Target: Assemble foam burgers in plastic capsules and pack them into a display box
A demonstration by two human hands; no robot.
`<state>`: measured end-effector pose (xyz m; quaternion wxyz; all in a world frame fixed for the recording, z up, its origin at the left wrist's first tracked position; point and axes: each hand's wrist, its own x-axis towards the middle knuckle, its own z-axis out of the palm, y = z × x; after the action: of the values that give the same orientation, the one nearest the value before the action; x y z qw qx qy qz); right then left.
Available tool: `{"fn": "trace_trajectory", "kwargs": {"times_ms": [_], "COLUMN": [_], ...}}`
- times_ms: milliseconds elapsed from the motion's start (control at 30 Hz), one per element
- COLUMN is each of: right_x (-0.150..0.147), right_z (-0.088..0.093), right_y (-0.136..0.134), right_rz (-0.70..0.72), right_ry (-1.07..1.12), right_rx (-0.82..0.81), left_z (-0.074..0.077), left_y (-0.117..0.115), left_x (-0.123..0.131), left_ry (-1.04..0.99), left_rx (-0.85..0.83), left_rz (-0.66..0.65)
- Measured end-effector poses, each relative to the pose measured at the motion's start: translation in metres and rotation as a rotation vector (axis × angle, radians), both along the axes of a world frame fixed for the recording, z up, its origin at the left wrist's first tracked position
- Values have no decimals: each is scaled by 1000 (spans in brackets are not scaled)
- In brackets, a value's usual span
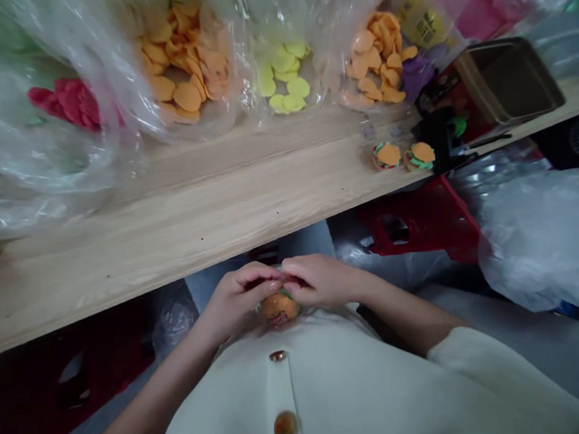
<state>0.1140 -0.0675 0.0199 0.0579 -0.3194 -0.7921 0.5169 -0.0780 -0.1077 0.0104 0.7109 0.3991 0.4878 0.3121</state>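
Observation:
Close to my shirt front, below the table edge, is a small toy burger (279, 308) with an orange top and some green at its upper side. My left hand (243, 294) is closed at the burger's upper left, thumb and fingers pinched together. My right hand (317, 279) is closed too, its fingertips meeting those of my left hand just above the burger. Whatever lies between the fingertips is too small to make out. Two similar toy burgers, one (386, 156) beside the other (420, 156), sit near the table's front edge at the right.
Clear plastic bags along the wooden table (248, 197) hold red pieces (67, 104), orange pieces (187, 94), yellow-green discs (286, 77) and more orange pieces (380, 56). A brown open container (514, 82) stands at the right. Below are a red crate (420, 223) and a stuffed plastic bag (552, 243).

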Motion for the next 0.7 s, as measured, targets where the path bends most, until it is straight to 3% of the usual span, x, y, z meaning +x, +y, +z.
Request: {"fn": "trace_trajectory", "kwargs": {"times_ms": [100,200,333,467,567,633,700], "right_x": [4,9,14,16,47,98,168], "right_z": [1,-4,-12,-24,-35,-38,-32], "right_y": [-16,-28,-26,-14,13,44,78], "right_rz": [-67,-127,-235,-603,-707,-1028,-1554], "right_ry": [-21,11,94,209,255,218,186], "right_rx": [115,159,3,-264,-299,-135,70], "left_z": [11,12,1,-5,-6,-11,-19], "left_y": [-6,-9,-7,3,28,56,88], "left_x": [11,15,14,24,42,54,64], "left_ry": [85,106,-10,-333,-266,-156,-68], "left_rx": [128,149,-65,-315,-330,-237,-110], "left_rz": [23,45,123,234,210,265,304]}}
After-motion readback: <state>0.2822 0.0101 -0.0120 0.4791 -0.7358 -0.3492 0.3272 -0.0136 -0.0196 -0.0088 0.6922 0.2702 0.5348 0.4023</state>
